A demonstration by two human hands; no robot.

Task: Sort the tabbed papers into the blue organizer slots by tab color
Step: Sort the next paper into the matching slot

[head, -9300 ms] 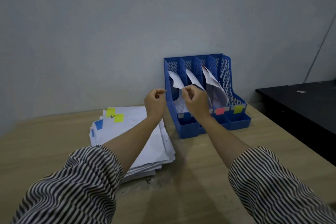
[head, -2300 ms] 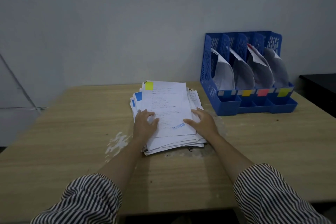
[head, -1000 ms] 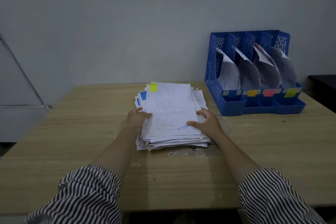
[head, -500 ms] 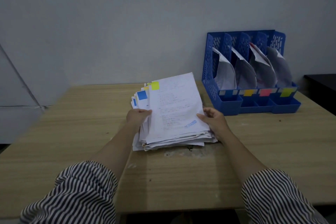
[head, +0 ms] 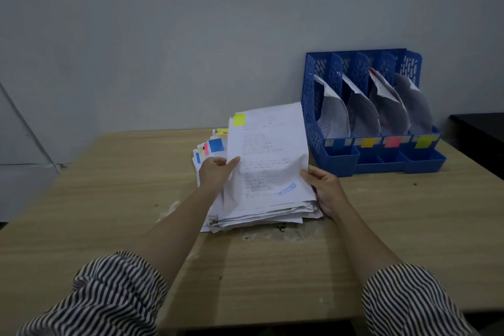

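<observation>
Both hands' grip pinches the yellow-tabbed top sheet (head: 268,155): left hand (head: 215,173), right hand (head: 324,188).

Paper stack (head: 261,188) left of organizer (head: 381,161)

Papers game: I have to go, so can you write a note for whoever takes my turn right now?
Left hand pinches the top sheet's left edge, lifting it; it has a yellow-green tab.
Right hand holds the paper stack's right side on the table.
Done: all four slots of the blue organizer hold papers.
Left: file this sheet by its tab colour, then the remaining stack.
</observation>
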